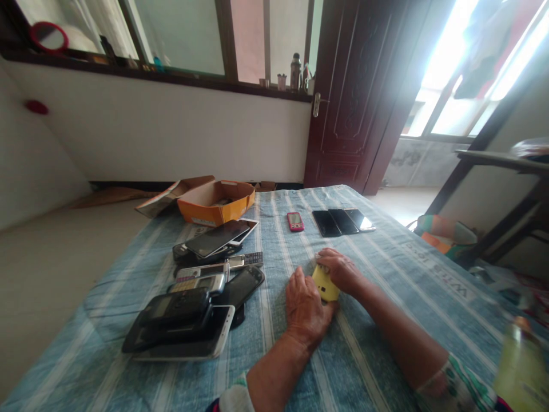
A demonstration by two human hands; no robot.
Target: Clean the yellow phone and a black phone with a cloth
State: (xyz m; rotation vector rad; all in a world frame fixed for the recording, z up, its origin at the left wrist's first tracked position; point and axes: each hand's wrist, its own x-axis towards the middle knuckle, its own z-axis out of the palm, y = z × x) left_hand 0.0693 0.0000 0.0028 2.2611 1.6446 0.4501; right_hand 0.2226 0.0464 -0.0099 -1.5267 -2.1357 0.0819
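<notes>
A small yellow phone (pixel 325 281) lies on the striped blue cloth, its back with dark square spots facing up. My left hand (pixel 305 303) is closed along its left side, with the thumb at the near end. My right hand (pixel 341 271) grips the far right edge, fingers bent over the top corner. Parts of the phone are hidden under both hands. Beyond them sits a pink phone (pixel 295 221). Right of it, dark-screened phones (pixel 326 222) lie side by side.
To the left is a loose pile of several phones (pixel 184 312), some overlapping. An orange box (pixel 221 203) with its lid folded back stands at the table's far left. A bottle with yellowish contents (pixel 521 366) is at the right edge. Behind are a wall and a dark red door (pixel 351 86).
</notes>
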